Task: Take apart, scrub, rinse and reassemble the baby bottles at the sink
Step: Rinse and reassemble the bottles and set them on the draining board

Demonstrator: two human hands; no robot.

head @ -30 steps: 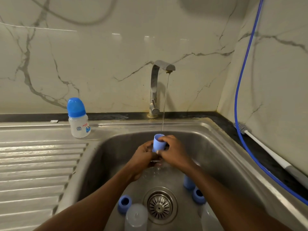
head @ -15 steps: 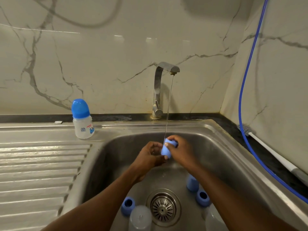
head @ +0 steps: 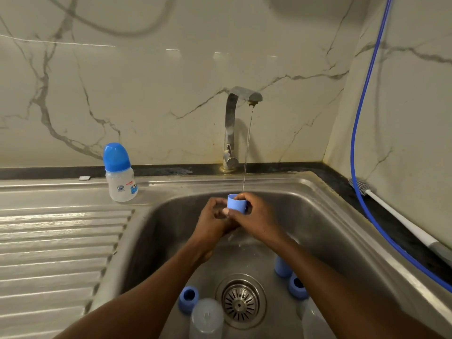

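Beyond the drain (head: 241, 302), the right hand (head: 254, 216) gripped a blue cap (head: 236, 203) mouth-up under the stream (head: 247, 148), fingers (head: 244, 197) round its far side. The left hand (head: 211, 218) curled beside it; whether it gripped anything could not be told. Half a second before, the cap was tipped over. Around the drain lay one spare cap (head: 281, 265), two rings (head: 188, 298) (head: 297, 287) and two clear bodies (head: 206, 316) (head: 315, 321). One capped bottle (head: 119, 172) stood far left of the drain.

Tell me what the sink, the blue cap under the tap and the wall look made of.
Sink: brushed stainless steel, by its grey streaky sheen. Blue cap: matte plastic, likely; opaque, even colour. Wall: glossy marble or marble-look tile, veined, mirroring lights.
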